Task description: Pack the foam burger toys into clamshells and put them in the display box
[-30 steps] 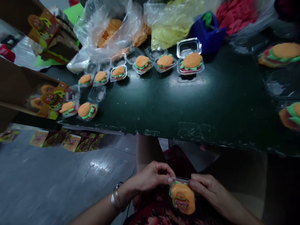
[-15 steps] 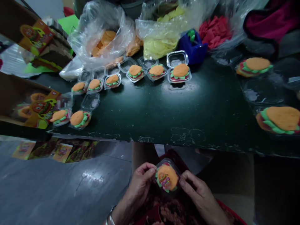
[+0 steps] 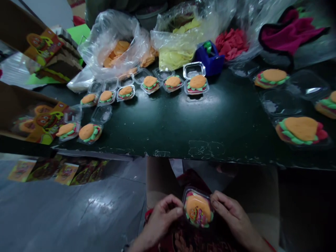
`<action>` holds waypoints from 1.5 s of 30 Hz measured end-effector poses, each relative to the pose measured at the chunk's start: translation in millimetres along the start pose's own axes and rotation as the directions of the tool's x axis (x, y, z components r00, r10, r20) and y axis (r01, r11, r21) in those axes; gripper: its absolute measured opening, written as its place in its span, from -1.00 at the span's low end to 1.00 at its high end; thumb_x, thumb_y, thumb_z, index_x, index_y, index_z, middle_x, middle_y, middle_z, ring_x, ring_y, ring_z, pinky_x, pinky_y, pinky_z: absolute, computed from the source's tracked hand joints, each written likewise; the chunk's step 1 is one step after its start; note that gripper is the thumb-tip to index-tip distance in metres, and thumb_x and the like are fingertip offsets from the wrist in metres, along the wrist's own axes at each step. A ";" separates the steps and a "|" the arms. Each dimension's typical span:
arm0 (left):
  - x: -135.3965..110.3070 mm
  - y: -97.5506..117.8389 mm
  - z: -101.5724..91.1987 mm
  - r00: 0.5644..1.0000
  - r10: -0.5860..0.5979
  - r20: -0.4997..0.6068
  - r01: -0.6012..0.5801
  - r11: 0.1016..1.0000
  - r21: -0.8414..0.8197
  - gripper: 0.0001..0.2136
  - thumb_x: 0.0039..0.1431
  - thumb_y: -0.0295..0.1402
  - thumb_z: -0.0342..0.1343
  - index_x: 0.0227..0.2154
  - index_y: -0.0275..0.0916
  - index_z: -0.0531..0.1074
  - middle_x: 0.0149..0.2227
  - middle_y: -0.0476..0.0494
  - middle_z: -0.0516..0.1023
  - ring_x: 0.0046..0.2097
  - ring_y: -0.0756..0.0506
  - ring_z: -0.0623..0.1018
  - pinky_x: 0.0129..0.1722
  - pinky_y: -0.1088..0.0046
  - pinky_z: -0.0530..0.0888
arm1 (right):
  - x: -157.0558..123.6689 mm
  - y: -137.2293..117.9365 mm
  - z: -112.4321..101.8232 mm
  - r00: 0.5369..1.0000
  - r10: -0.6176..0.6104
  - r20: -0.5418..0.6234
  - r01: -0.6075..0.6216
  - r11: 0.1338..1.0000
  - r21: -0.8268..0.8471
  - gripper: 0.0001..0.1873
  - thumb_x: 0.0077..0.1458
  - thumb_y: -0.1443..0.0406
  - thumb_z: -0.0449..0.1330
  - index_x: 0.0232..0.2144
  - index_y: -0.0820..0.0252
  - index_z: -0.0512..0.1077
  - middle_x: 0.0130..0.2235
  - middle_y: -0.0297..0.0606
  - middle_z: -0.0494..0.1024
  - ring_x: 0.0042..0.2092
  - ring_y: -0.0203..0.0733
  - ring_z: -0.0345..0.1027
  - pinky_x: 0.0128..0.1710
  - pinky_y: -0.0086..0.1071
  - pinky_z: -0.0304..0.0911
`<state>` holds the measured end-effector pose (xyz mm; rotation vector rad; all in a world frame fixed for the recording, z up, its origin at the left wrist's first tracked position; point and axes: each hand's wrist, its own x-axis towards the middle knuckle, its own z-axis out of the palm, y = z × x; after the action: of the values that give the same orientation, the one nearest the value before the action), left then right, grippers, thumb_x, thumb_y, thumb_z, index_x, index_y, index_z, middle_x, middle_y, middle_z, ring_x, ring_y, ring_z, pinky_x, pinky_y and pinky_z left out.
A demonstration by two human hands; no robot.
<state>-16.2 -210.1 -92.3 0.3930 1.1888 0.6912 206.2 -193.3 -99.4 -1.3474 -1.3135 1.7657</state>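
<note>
Over my lap, below the table edge, I hold a small clear plastic case [image 3: 198,210] with an orange burger-shaped sweet and a colourful sticker inside. My left hand [image 3: 161,220] pinches its left side with curled fingers. My right hand [image 3: 231,217] grips its right side with fingers pressed to the rim. On the dark green table [image 3: 183,126] lie several open clear cases with burger sweets, in a row at the back [image 3: 172,82] and a pair at the front left [image 3: 89,132].
Plastic bags of orange [image 3: 115,52], yellow [image 3: 178,49] and red [image 3: 232,43] pieces stand at the back, with a blue tape holder [image 3: 208,57] between them. Printed cartons [image 3: 44,120] stand left. More cased burgers [image 3: 299,129] lie at the right. Grey floor [image 3: 65,210] lies lower left.
The case has stayed between both hands while they turned it and shifted it slightly right and down. The view tilted up, showing more of the table's right side.
</note>
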 end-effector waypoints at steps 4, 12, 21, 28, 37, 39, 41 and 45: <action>-4.3 41.0 12.8 0.999 -0.008 0.047 -0.002 0.978 0.208 -0.71 -0.08 -0.22 0.32 -0.34 -0.32 0.53 -0.43 -0.01 0.47 -0.41 0.05 0.34 -0.38 0.56 0.24 | -6.5 2.5 -3.3 0.991 0.003 0.136 0.008 0.997 -0.082 -0.60 0.25 0.02 -0.02 -0.52 0.14 0.21 -0.50 -0.42 0.20 -0.43 -0.27 0.08 -0.44 -0.43 0.04; -24.1 28.2 17.6 0.998 -0.003 0.065 -0.015 0.960 0.278 -0.75 -0.14 -0.23 0.32 -0.52 -0.33 0.48 -0.52 0.00 0.42 -0.45 0.04 0.31 -0.43 0.54 0.22 | -31.4 -7.1 9.8 0.985 0.082 0.151 -0.055 0.983 -0.177 -0.62 0.21 0.04 -0.02 -0.52 0.13 0.22 -0.48 -0.38 0.28 -0.40 -0.22 0.17 -0.39 -0.41 0.08; 0.3 37.1 16.1 0.968 0.134 -0.210 -0.190 0.943 -0.275 -0.65 -0.28 -0.21 0.45 -0.51 -0.28 0.44 -0.58 0.05 0.41 -0.56 0.08 0.33 -0.55 0.58 0.22 | 18.0 -30.9 19.6 0.995 -0.084 -0.048 0.080 0.994 -0.078 -0.56 0.16 -0.07 -0.02 -0.51 0.15 0.23 -0.48 -0.40 0.19 -0.42 -0.25 0.08 -0.43 -0.42 0.10; 7.9 58.5 37.5 0.953 0.206 -0.222 -0.269 0.911 -0.312 -0.62 -0.33 -0.22 0.47 -0.50 -0.30 0.45 -0.53 0.03 0.46 -0.52 0.08 0.37 -0.54 0.61 0.28 | 14.1 -35.0 24.3 0.921 -0.193 -0.338 0.189 0.981 -0.045 -0.57 0.19 -0.02 0.01 -0.53 0.15 0.27 -0.54 -0.44 0.18 -0.49 -0.30 0.04 -0.51 -0.46 0.08; 0.6 46.1 52.4 0.965 0.193 -0.176 -0.244 0.906 -0.346 -0.63 -0.26 -0.21 0.46 -0.49 -0.27 0.40 -0.52 0.03 0.50 -0.49 0.06 0.43 -0.46 0.57 0.33 | 4.3 -19.4 28.6 0.912 -0.114 -0.394 0.129 0.992 0.012 -0.61 0.25 -0.01 -0.06 -0.44 0.12 0.26 -0.49 -0.40 0.23 -0.44 -0.25 0.13 -0.47 -0.46 0.16; 0.7 42.2 53.9 0.958 0.225 -0.175 -0.274 0.897 -0.346 -0.64 -0.26 -0.22 0.46 -0.50 -0.28 0.41 -0.53 0.04 0.49 -0.49 0.08 0.41 -0.46 0.59 0.32 | 3.4 -19.4 28.2 0.908 -0.101 -0.407 0.122 0.992 0.025 -0.60 0.24 -0.02 -0.06 -0.44 0.12 0.26 -0.49 -0.40 0.23 -0.44 -0.24 0.14 -0.46 -0.45 0.17; 1.8 39.1 54.7 0.959 0.226 -0.171 -0.273 0.900 -0.340 -0.66 -0.22 -0.23 0.45 -0.49 -0.28 0.42 -0.52 0.05 0.48 -0.50 0.09 0.39 -0.47 0.59 0.31 | 3.3 -21.9 25.4 0.912 -0.104 -0.396 0.121 0.992 0.019 -0.59 0.23 -0.03 -0.04 -0.48 0.12 0.24 -0.51 -0.41 0.21 -0.46 -0.26 0.11 -0.48 -0.46 0.14; 4.7 28.9 51.2 0.965 0.199 -0.169 -0.245 0.912 -0.329 -0.67 -0.16 -0.22 0.42 -0.48 -0.29 0.41 -0.50 0.04 0.46 -0.49 0.09 0.37 -0.48 0.58 0.30 | 3.9 -24.9 18.9 0.923 -0.131 -0.361 0.141 0.990 0.002 -0.51 0.18 -0.08 0.00 -0.60 0.12 0.16 -0.57 -0.44 0.11 -0.51 -0.30 -0.01 -0.55 -0.46 0.04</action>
<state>24.6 -181.9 -60.4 0.1863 1.1271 1.1225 184.1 -187.6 -77.6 -1.4445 -1.1426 1.3585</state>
